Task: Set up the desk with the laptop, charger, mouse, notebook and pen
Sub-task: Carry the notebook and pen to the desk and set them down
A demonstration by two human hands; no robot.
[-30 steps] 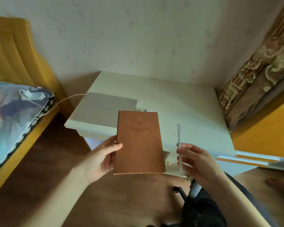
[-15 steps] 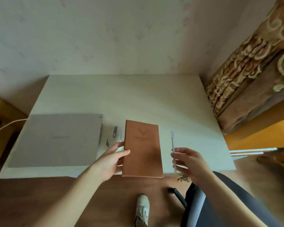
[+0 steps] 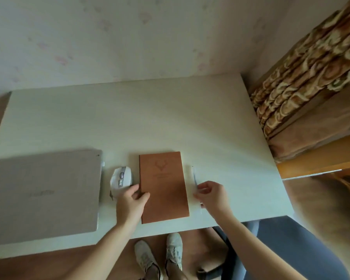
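Pale wallpaper and a patterned curtain (image 3: pixel 311 77) frame the white tabletop (image 3: pixel 129 122), where a person standing at its near edge lays out the last items of a workspace. Largest on the surface, the closed grey laptop (image 3: pixel 42 195) lies at the left; no charger can be made out in this view. Half a second ago the brown notebook (image 3: pixel 163 186) was held just above the near edge; it now lies flat on the tabletop, just right of the white mouse (image 3: pixel 120 180), with the left hand (image 3: pixel 130 205) resting at its left edge, thumb on the cover and fingers (image 3: pixel 134 189) curled round the edge. The right hand (image 3: pixel 211 196), which carried the pen (image 3: pixel 194 180) upright a moment earlier, has brought it down alongside the notebook's right side, its fingers (image 3: pixel 200 188) pinching the barrel; blur hides whether the pen already touches the surface. By this reading, notebook placement is all but done and the pen is about to be released, leaving only the charger unaccounted for
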